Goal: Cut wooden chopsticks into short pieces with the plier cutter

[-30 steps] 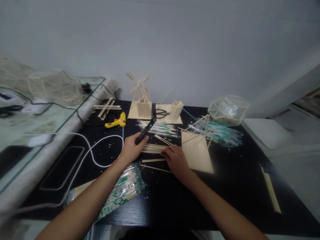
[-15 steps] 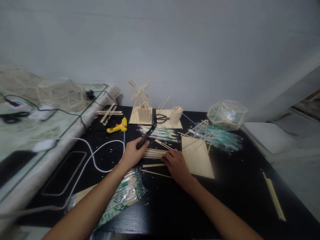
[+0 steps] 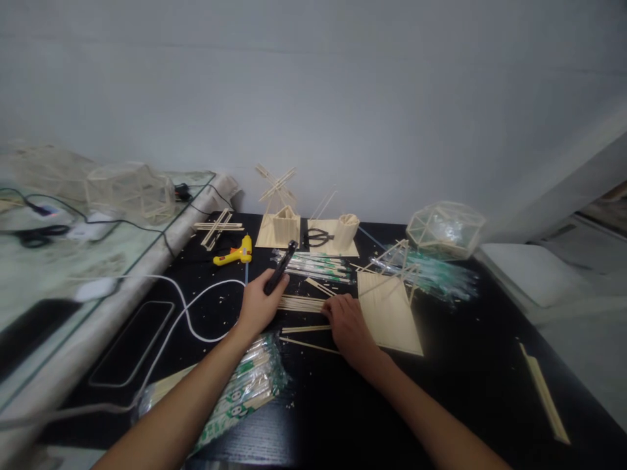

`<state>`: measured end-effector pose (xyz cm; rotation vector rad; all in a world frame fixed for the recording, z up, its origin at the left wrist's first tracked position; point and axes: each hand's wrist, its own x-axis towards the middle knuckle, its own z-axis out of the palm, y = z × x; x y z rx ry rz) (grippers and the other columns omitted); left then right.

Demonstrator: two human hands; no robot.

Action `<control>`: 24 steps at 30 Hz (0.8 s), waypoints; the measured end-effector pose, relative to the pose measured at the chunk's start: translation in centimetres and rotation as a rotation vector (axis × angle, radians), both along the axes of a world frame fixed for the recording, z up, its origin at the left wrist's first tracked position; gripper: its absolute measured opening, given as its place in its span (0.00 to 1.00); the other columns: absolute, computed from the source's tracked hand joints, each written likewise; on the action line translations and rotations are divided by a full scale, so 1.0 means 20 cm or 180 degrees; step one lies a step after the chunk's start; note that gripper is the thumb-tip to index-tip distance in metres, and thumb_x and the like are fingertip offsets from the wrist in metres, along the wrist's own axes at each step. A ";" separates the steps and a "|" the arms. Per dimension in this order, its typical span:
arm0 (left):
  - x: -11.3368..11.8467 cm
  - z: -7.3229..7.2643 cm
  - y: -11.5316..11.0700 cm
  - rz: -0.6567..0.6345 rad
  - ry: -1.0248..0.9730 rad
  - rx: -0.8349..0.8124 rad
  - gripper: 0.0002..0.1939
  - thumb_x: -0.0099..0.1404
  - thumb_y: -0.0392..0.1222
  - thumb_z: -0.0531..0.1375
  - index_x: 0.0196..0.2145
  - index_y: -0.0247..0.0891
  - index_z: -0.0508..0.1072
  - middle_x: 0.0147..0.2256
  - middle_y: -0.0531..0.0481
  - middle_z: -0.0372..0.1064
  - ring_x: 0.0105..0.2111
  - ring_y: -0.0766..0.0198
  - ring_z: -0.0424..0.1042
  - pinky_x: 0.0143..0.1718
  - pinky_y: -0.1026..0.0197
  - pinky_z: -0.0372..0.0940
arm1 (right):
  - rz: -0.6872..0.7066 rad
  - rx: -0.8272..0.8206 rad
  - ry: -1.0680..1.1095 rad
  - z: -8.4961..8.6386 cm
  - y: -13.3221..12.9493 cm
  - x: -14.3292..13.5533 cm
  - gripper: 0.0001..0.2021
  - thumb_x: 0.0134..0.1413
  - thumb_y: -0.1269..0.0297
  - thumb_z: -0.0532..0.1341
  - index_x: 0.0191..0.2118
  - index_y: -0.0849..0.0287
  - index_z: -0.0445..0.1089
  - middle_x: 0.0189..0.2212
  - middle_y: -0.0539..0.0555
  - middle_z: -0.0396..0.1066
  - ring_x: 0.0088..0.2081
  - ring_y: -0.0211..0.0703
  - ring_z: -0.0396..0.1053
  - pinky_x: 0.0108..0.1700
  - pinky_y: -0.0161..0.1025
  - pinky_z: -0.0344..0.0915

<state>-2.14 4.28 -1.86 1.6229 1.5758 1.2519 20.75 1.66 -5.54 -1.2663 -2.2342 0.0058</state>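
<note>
My left hand (image 3: 259, 303) is closed around a slim black hand tool (image 3: 281, 266) that points up and away; its exact kind is unclear. Beneath that hand runs a flat row of wooden chopsticks (image 3: 301, 303) on the black table. The curled fingers of my right hand (image 3: 347, 326) grip the right-hand ends of this row, and its fingertips are partly hidden. Loose chopsticks (image 3: 306, 329) lie nearer to me, just left of the right hand. A wooden board with a stick frame (image 3: 389, 313) sits right beside that hand.
Behind stand a stick windmill (image 3: 285, 228), a round stick cup (image 3: 346, 232) and black scissors (image 3: 319, 238). A yellow glue gun (image 3: 235, 252) and white cable (image 3: 189, 320) lie left. Wrapped chopsticks (image 3: 249, 378) are in front; a polyhedron frame (image 3: 445, 228) is back right.
The black tool is now lower and nearer to my left hand's fingers. My right hand stays at the chopstick ends. The whole view has shifted slightly.
</note>
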 end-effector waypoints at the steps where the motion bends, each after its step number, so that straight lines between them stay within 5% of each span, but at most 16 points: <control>1: 0.00 0.00 0.00 0.0163 -0.0071 0.0046 0.16 0.66 0.55 0.61 0.32 0.38 0.74 0.28 0.54 0.70 0.31 0.63 0.67 0.34 0.64 0.59 | -0.0013 -0.0038 0.0155 0.01 0.01 0.01 0.08 0.69 0.74 0.55 0.36 0.59 0.68 0.33 0.55 0.72 0.36 0.47 0.65 0.41 0.42 0.58; 4: -0.01 0.01 0.01 0.0464 -0.0335 0.0067 0.18 0.64 0.56 0.62 0.32 0.37 0.74 0.28 0.53 0.70 0.31 0.62 0.67 0.34 0.64 0.60 | -0.0072 -0.0258 0.0524 0.07 0.02 0.04 0.10 0.68 0.74 0.54 0.34 0.58 0.67 0.29 0.52 0.71 0.32 0.46 0.66 0.39 0.41 0.58; 10: 0.02 0.00 0.00 0.0093 -0.0525 -0.0027 0.19 0.64 0.56 0.63 0.29 0.35 0.75 0.27 0.53 0.71 0.29 0.63 0.66 0.32 0.65 0.59 | -0.0085 -0.0761 0.0969 0.17 0.00 0.08 0.08 0.69 0.69 0.54 0.37 0.56 0.68 0.32 0.52 0.76 0.34 0.47 0.70 0.39 0.40 0.62; 24: 0.02 -0.01 -0.01 0.0126 -0.0965 -0.0235 0.19 0.62 0.56 0.65 0.31 0.35 0.74 0.21 0.57 0.61 0.21 0.69 0.57 0.26 0.65 0.56 | 0.0092 -0.1273 0.1864 0.10 -0.02 0.11 0.08 0.66 0.58 0.60 0.42 0.54 0.76 0.33 0.51 0.80 0.29 0.42 0.76 0.36 0.38 0.71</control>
